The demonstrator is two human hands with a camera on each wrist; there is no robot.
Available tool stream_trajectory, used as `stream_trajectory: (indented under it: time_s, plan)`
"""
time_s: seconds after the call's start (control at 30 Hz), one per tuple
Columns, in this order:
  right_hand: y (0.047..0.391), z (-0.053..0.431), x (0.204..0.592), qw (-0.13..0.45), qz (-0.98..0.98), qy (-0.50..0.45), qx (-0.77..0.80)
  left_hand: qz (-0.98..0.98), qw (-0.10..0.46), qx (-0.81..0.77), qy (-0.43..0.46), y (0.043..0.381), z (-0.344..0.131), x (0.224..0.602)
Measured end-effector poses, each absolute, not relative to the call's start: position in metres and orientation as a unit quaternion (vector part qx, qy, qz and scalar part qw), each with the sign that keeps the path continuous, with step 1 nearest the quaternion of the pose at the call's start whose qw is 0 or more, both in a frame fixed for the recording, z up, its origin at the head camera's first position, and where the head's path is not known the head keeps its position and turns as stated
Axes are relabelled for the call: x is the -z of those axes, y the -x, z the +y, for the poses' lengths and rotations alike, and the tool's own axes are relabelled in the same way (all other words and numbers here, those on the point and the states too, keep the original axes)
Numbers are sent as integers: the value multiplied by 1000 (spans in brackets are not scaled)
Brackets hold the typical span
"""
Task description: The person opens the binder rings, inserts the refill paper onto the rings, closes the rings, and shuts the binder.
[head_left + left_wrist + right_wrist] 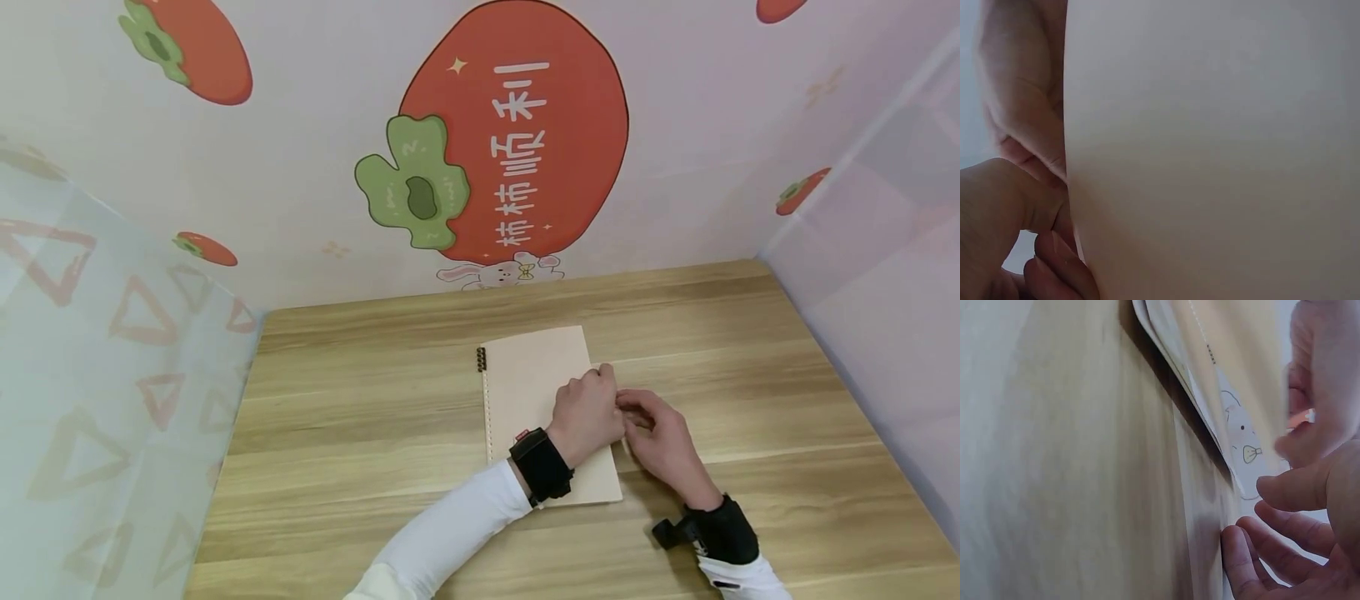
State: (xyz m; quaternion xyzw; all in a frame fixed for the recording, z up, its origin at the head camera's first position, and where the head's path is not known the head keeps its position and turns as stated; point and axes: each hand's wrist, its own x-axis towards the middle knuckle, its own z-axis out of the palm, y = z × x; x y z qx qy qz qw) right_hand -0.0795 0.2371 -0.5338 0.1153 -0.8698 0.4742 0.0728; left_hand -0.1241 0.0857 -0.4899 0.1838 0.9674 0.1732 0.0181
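A spiral notebook (528, 379) lies on the wooden table with a blank cream sheet facing up and a dark coil along its left edge. My left hand (588, 412) reaches across it, fingers curled, and pinches a page at the right edge. In the left wrist view, the blank page (1210, 137) fills most of the picture, with the left thumb and fingers (1060, 256) at its border. Just right of the notebook is my right hand (663, 437), its thumb and fingers loosely bent and apart in the right wrist view, close beside the left hand.
The wooden table (352, 417) extends around the notebook on all sides. A back wall (315, 167) with printed persimmons rises behind it, and pale side panels (112, 375) stand at left and right. Both wrists wear black straps with cameras.
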Motion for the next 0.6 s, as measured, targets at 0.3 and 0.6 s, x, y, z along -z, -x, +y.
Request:
stream_trajectory:
  time_s: [0.3, 0.6]
  plan:
    - [84, 251, 529, 89, -899, -91, -419, 972, 16, -111, -205, 123, 93, 510]
    - [88, 254, 523, 116, -914, -113, -372, 963, 7, -136, -232, 121, 71, 512]
